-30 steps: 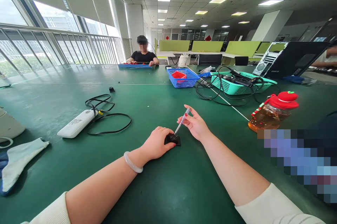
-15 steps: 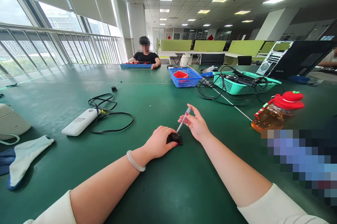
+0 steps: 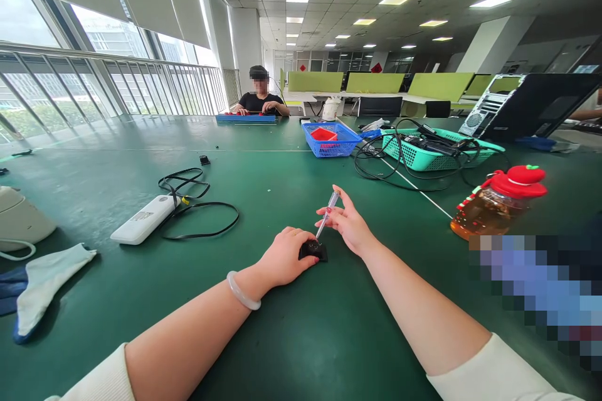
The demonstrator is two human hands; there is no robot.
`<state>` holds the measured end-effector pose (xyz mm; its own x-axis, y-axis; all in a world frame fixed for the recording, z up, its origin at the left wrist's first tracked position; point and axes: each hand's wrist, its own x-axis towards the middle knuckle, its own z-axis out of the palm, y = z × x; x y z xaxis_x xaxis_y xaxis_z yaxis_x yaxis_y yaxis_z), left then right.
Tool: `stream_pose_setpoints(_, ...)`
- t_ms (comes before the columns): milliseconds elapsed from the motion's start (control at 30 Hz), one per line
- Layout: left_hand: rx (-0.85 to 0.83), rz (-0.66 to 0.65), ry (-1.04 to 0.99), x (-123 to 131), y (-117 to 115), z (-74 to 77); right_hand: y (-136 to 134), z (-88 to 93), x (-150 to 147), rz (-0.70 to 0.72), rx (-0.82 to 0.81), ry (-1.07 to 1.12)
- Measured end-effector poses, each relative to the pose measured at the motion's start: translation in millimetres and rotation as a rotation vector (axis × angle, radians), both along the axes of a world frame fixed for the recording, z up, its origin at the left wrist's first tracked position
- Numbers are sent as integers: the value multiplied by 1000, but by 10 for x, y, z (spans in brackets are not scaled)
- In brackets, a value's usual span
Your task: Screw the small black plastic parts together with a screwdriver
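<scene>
My left hand point(image 3: 288, 256) rests on the green table, thumb and fingers closed around a small black block point(image 3: 318, 253) with a flat base. Fine details on the block's top are too small to make out. My right hand point(image 3: 347, 223) grips a slim screwdriver point(image 3: 328, 214) with a clear handle, the index finger on its upper end. It leans slightly to the right, its tip down at the top of the black block. Whether the tip sits in a screw I cannot tell.
Left on the table point(image 3: 197, 300) are a white power strip point(image 3: 147, 219) with a black cord and a glove point(image 3: 49, 285). Ahead stand a blue basket point(image 3: 332, 149) and a green basket point(image 3: 423, 159) of cables. A red-lidded bottle point(image 3: 489, 208) is at right. Another person point(image 3: 256, 101) sits opposite.
The screwdriver's upper end and my right fingers have shifted slightly left. My left hand stays on the black block. The person opposite has raised a hand over the blue tray.
</scene>
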<state>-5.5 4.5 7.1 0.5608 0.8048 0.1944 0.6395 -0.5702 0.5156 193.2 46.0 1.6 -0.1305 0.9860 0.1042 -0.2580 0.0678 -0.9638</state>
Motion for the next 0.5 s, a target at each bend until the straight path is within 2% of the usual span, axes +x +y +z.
stream_pose_setpoints(133,12,-18,-8,1,0,-2,-14,4,-6,6,-13,7)
stream_pose_setpoints(500,9,-22,7,-3,-1,-4,13,-28,-46,-94,-72,-1)
